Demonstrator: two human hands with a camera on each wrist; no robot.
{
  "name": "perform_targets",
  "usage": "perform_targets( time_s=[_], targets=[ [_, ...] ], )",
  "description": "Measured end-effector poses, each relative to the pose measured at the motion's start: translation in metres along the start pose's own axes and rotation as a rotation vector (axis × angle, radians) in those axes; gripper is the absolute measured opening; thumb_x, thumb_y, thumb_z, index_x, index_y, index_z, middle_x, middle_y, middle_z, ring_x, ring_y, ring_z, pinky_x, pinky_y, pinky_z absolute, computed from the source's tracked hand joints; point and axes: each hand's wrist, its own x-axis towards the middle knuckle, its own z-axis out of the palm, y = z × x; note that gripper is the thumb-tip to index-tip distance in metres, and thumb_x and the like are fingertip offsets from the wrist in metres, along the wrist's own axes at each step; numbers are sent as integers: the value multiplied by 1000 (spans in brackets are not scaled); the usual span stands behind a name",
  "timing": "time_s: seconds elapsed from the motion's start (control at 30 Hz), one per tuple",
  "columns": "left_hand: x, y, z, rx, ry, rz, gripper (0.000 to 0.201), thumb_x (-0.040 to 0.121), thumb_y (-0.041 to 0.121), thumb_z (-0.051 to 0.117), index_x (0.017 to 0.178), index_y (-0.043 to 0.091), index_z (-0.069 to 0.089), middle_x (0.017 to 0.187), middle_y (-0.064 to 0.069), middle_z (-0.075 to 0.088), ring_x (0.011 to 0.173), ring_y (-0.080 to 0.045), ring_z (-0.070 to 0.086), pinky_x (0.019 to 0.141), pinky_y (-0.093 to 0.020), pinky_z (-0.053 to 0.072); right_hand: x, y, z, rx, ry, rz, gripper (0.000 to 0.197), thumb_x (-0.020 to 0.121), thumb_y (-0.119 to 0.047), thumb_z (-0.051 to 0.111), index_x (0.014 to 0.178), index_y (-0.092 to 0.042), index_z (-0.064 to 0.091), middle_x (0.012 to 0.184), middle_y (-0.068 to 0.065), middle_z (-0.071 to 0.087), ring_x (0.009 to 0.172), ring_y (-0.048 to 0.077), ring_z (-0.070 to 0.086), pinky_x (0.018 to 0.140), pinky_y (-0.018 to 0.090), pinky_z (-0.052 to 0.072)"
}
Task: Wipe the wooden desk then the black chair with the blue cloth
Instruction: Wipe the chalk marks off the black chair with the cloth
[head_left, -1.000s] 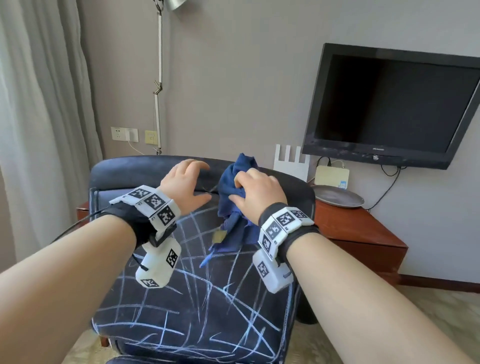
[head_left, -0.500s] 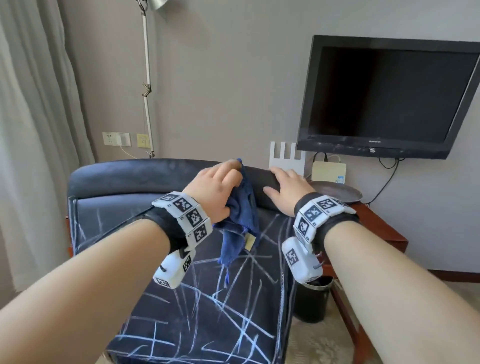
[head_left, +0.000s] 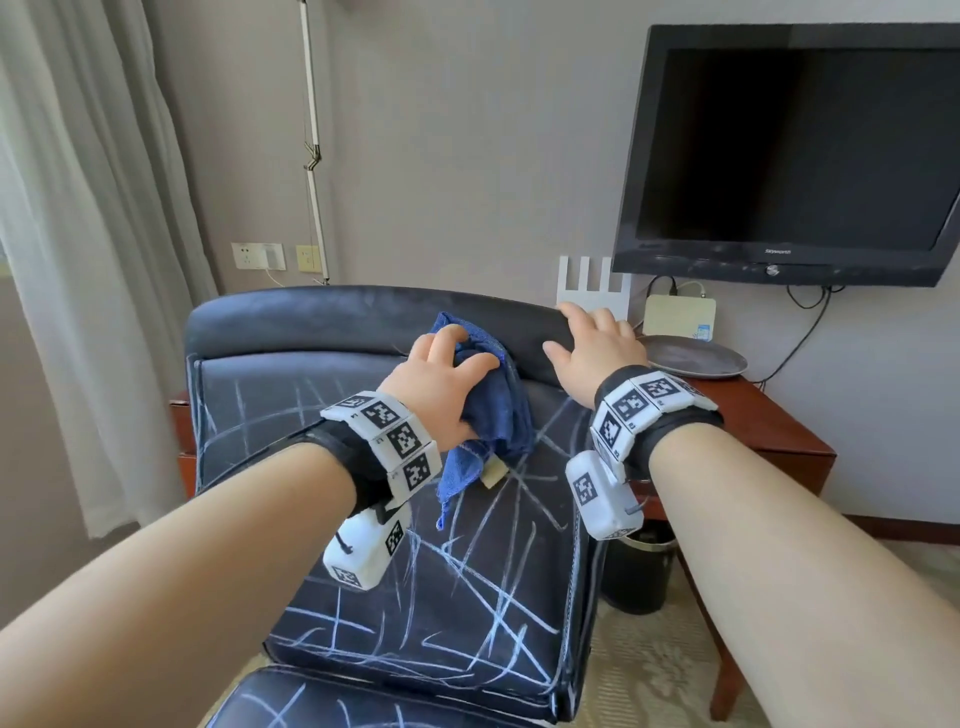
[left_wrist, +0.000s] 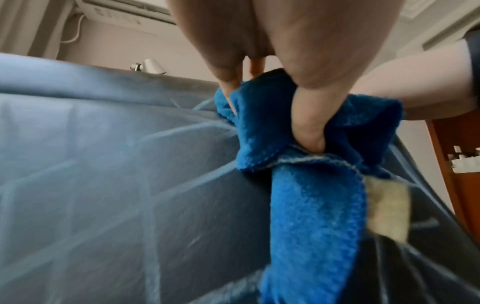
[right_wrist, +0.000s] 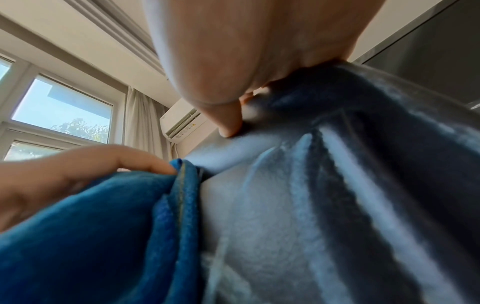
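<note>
Left hand (head_left: 441, 384) grips the bunched cloth (head_left: 493, 410) against the chair (head_left: 291, 332) backrest, just under its top edge, right of centre. Cloth hangs lengthwise down the backrest. Right hand (head_left: 597, 348), fingers spread flat, rests on the top edge's right end. Chalk-marked backrest lies below and left; left hand is nearer.

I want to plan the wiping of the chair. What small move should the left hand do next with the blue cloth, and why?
Probably drag the blue cloth down the backrest of the black chair. The left hand grips the cloth against the top of the backrest, white chalk-like lines cover the surface below it, and the right hand rests on the top edge, steadying the chair.
</note>
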Motion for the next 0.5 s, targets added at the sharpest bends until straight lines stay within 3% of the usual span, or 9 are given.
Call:
perform_targets(
  time_s=[0.17,0.3,0.5],
  targets=[
    [17,30,-8,-49,26,40,59,85,24,59,139,36,38,137,-4,28,123,-27,30,93,-36,41,-5,12,-5,7,-8,1,50,98,-41,35,145,-28,22,141,8,33,128,30,31,104,36,27],
    [23,55,-5,-54,21,97,53,87,27,57,138,33,42,135,-3,30,123,-27,31,97,-35,39,-10,16,-9,11,-21,-6,51,98,-40,35,145,-27,20,142,8,33,129,29,30,105,37,26],
    [25,22,-6,11,48,-18,45,90,22,53,133,34,48,132,-4,34,120,-29,36,89,-34,38,-10,20,-15,93,-68,-61,47,100,-25,31,146,-24,22,142,10,33,130,29,29,106,33,23]
  ],
)
